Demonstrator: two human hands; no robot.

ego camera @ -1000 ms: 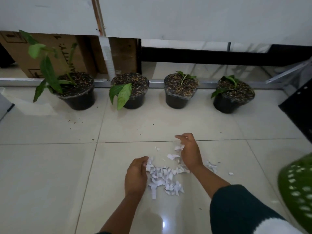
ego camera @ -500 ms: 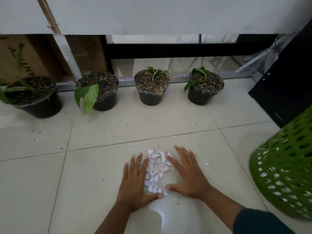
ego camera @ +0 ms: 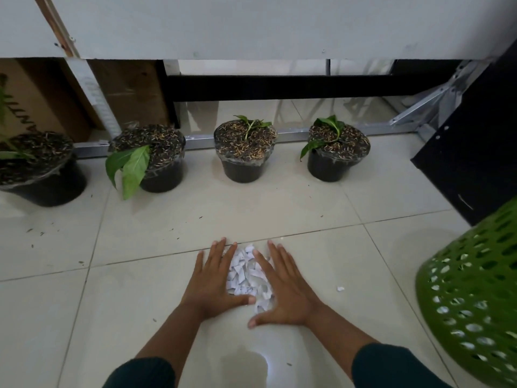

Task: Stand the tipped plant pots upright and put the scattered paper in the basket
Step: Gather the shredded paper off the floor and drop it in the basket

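Paper scraps (ego camera: 246, 273) now lie in a tighter heap than half a second ago, squeezed into a narrow pile between the two palms on the floor tiles (ego camera: 140, 303); the hands have closed in toward each other, and one stray scrap (ego camera: 340, 289) sits apart to the right of the pile. Four black plant pots stand upright along the wall as before: the far-left pot (ego camera: 42, 169) partly cut by the frame edge, the second pot (ego camera: 156, 158) with broad leaves drooping over its rim, the third pot (ego camera: 243, 152), and the fourth pot (ego camera: 334, 155). Left hand (ego camera: 212, 281) lies flat, fingers spread and pointing forward, its inner edge and thumb against the heap; right hand (ego camera: 285, 289) mirrors it, flat and spread, thumb turned inward beneath the pile; neither hand grips anything, both only press at the sides. Dark sleeves cover both forearms near the bottom edge; green basket (ego camera: 475, 298) stands at the far right, well apart from the heap.
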